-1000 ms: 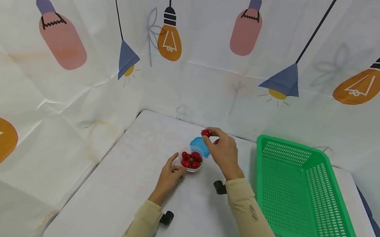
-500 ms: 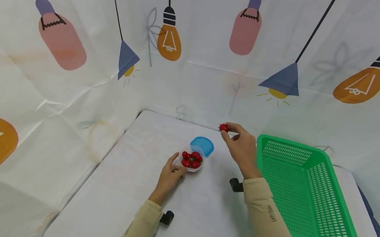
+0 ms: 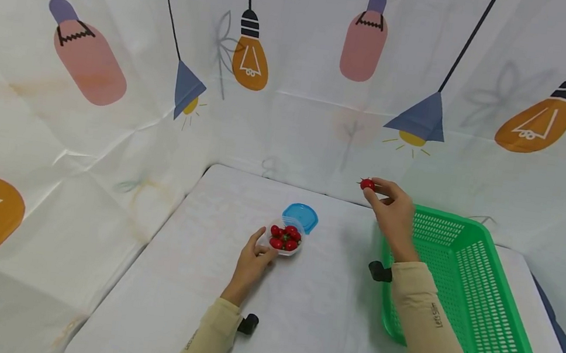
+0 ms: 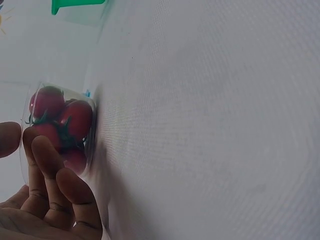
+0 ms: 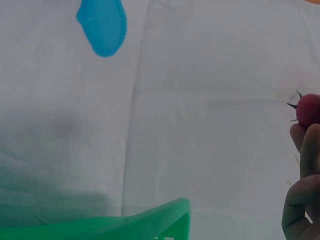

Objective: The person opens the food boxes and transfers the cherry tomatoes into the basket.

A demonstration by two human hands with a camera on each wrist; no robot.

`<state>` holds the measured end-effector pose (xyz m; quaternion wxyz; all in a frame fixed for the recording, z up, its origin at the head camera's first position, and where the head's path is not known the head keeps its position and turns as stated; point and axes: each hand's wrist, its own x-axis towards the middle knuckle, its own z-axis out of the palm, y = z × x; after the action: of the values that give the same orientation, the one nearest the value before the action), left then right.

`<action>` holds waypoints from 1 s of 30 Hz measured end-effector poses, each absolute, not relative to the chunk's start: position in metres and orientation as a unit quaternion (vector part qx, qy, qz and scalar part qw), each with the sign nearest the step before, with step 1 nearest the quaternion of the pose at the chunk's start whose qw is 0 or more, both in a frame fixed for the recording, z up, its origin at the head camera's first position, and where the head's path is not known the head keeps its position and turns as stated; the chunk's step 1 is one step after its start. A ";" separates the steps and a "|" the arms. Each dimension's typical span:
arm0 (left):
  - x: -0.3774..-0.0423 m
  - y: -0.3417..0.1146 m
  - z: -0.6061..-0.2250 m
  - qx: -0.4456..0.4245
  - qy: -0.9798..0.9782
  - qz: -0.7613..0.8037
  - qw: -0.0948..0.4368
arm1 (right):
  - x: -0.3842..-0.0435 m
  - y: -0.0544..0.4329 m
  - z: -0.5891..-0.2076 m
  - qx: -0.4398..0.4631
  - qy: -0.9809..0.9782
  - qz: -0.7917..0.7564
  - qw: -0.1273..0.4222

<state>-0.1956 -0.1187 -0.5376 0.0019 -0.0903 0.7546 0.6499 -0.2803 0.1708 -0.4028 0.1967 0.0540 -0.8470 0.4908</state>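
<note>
A red tomato [image 3: 367,184] is pinched between the right hand's [image 3: 393,216] fingertips, raised near the green basket's [image 3: 452,283] far left corner. Left of the basket, the left hand [image 3: 249,265] grips a clear container [image 3: 286,253] of tomatoes [image 3: 291,246]; a blue lid [image 3: 302,214] lies on that side too.

Right hand [image 3: 395,221] held one tomato [image 3: 367,184]; left hand [image 3: 250,264] touched one tub [image 3: 286,253] of at least five tomatoes [image 3: 277,243], one lid [image 3: 302,213] beyond; one basket [image 3: 463,281] stood near right hand.

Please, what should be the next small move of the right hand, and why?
Probably shift the red tomato rightward, over the green basket: the right hand pinches it in the air, and in the head view it appears left of the basket.
</note>
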 end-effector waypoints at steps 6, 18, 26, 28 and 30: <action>-0.196 -0.118 -0.538 -0.091 0.756 0.648 0.004 | -0.288 0.197 -0.412 0.028 -0.834 0.512 0.204; -0.195 -0.117 -0.536 -0.096 0.755 0.649 0.009 | -0.289 0.244 -0.434 -0.024 -0.853 0.486 0.190; -0.195 -0.117 -0.534 -0.096 0.756 0.648 0.008 | -0.288 0.258 -0.448 -0.056 -0.871 0.462 0.159; -0.195 -0.117 -0.534 -0.097 0.757 0.646 0.008 | -0.289 0.261 -0.451 -0.056 -0.878 0.452 0.145; -0.195 -0.116 -0.534 -0.099 0.757 0.646 0.009 | -0.289 0.264 -0.455 -0.054 -0.884 0.445 0.131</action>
<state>-0.1950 -0.1164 -0.5337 0.0090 -0.0986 0.7572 0.6457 -0.2889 0.2642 -0.4554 0.1313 -0.0536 -0.8845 0.4445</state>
